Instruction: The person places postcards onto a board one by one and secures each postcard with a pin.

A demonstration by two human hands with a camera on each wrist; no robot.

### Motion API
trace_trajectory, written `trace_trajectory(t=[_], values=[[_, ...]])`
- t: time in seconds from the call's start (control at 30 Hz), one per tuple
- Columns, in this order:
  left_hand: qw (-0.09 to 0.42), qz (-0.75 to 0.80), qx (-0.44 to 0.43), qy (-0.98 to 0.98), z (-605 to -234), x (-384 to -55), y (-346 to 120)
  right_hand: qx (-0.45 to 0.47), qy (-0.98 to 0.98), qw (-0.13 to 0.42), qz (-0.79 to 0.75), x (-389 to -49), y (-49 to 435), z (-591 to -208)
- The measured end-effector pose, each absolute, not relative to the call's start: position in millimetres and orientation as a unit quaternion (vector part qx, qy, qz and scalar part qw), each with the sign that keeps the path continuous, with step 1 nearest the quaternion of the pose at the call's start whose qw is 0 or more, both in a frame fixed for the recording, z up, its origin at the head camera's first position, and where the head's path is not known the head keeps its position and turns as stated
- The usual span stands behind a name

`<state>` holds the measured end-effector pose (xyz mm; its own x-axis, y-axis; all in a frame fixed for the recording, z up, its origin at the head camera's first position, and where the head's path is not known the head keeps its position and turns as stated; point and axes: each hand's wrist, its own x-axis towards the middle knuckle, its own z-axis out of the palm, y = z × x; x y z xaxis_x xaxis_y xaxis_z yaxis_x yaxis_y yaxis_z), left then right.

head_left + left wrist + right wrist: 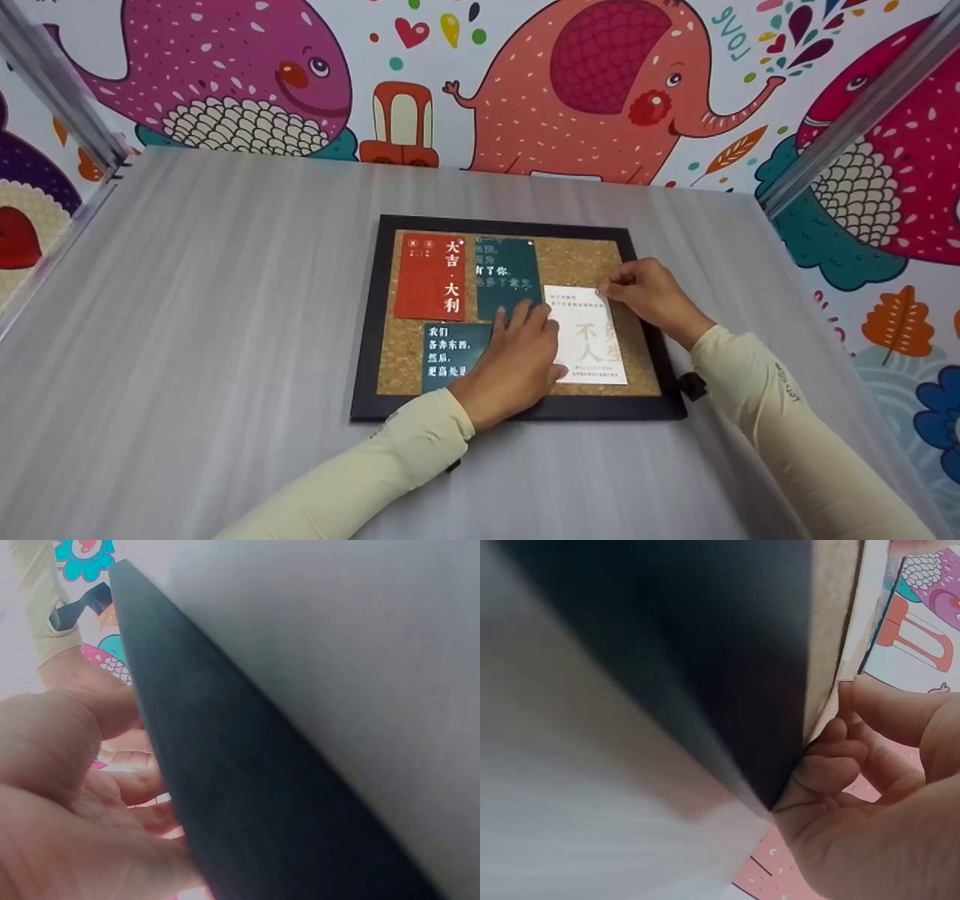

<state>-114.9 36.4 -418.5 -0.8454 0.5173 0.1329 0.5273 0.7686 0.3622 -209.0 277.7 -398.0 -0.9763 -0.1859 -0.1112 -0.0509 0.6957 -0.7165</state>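
A cork board (577, 259) in a black frame (368, 337) lies on the table. My left hand (514, 364) rests on it with spread fingers, its thumb at the left edge of a white card (581, 349) and its fingertips over a green card (506, 266). At the white card's top right corner, my right hand (649, 296) pinches a small pushpin between thumb and forefinger. The fingertips mostly hide the pin. In the right wrist view, the other fingers (829, 772) curl beside the frame's edge.
Also on the cork are a red card (427, 277) and another green card (442, 360), partly covered by my left hand. Small pins show at the upper cards' top corners. The grey table (225, 300) meets a cartoon-patterned wall (450, 97) behind, with metal posts (855, 112) at the sides.
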Motion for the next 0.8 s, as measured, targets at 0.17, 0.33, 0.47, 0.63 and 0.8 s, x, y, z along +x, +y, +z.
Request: trace_trajectory(t=[0.17,0.33,0.47,0.63,0.8], values=[[0.013,-0.205,-0.280,-0.938,-418.0,-114.6,36.9,-0.050,0.913,0.101,-0.393,-210.2,275.6,-396.0],[0.009,-0.207,-0.278,-0.938,-417.7,-114.5,36.9,-0.038,0.912,0.110,-0.393,-211.4,274.3,-396.1],[0.005,-0.209,-0.276,-0.938,-417.7,-114.4,36.6,-0.028,0.910,0.117,-0.396,-212.0,274.7,-395.8],[0.007,-0.213,-0.275,-0.937,-418.0,-114.5,36.1,-0.011,0.901,0.125,-0.414,-212.2,275.3,-395.8],[0.007,-0.214,-0.275,-0.937,-417.7,-114.3,35.6,-0.003,0.907,0.120,-0.404,-212.7,273.6,-396.4]])
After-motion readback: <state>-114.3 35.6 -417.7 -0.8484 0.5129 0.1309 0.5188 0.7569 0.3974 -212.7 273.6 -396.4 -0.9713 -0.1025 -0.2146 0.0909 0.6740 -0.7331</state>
